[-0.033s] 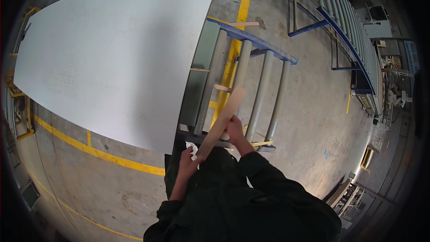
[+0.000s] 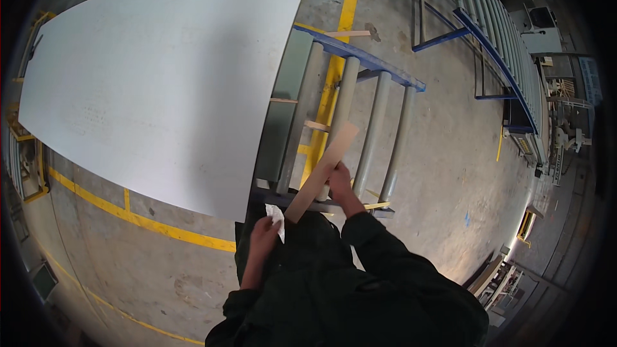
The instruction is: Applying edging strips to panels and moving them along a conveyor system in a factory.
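Note:
My right hand (image 2: 339,181) is closed round the edge of a flat, pale wooden strip (image 2: 321,173). The strip slants over the near end of a roller conveyor (image 2: 382,135), its lower end close to my lap. In my left hand (image 2: 262,236) is a crumpled white piece of paper or cloth (image 2: 276,217), pinched by the fingers. A small gap separates that hand from the strip's lower end. Left of both hands lies a large white panel (image 2: 160,90), its right edge beside the bare rollers.
Thin wooden slats (image 2: 316,126) lie across the conveyor under the panel's level. The conveyor's blue frame (image 2: 373,61) runs along its far side. A second roller conveyor (image 2: 495,45) stands at the far right. Yellow lines (image 2: 180,236) mark the concrete floor.
My left hand has come off the strip's lower end and moved slightly left, still with the white piece. The strip has shifted a little in my right hand.

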A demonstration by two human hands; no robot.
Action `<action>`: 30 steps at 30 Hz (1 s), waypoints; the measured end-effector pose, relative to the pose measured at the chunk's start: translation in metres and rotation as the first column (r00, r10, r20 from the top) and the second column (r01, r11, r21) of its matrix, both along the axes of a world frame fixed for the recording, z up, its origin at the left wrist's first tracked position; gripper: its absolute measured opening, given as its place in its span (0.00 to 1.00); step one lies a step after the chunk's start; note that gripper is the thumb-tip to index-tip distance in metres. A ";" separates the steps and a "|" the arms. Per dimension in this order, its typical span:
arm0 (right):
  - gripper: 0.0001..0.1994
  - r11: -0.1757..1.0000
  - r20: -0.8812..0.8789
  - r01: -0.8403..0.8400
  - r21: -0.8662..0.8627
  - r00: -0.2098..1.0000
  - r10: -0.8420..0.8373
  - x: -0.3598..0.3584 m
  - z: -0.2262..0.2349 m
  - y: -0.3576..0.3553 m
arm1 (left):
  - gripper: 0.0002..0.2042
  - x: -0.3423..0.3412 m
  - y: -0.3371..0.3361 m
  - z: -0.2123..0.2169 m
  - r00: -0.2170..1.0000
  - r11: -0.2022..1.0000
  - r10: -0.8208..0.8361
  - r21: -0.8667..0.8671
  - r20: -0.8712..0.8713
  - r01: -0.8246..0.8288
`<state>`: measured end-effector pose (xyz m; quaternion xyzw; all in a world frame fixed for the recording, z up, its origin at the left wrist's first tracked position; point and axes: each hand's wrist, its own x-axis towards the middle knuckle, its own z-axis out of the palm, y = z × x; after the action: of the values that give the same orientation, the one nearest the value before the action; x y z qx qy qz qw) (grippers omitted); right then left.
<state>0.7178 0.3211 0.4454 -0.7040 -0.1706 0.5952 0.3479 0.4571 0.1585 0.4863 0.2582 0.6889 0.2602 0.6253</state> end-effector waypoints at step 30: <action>0.34 0.833 0.566 0.155 -0.531 0.797 0.212 0.159 -0.099 -0.086 | 0.16 -0.120 -0.024 -0.012 0.904 0.756 0.415 -0.514 -0.103 -0.406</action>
<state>0.8767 0.2350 0.3463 -0.9228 -0.1040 0.3680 0.0471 0.3369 0.1347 0.4741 -0.0814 0.7674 0.1957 0.6052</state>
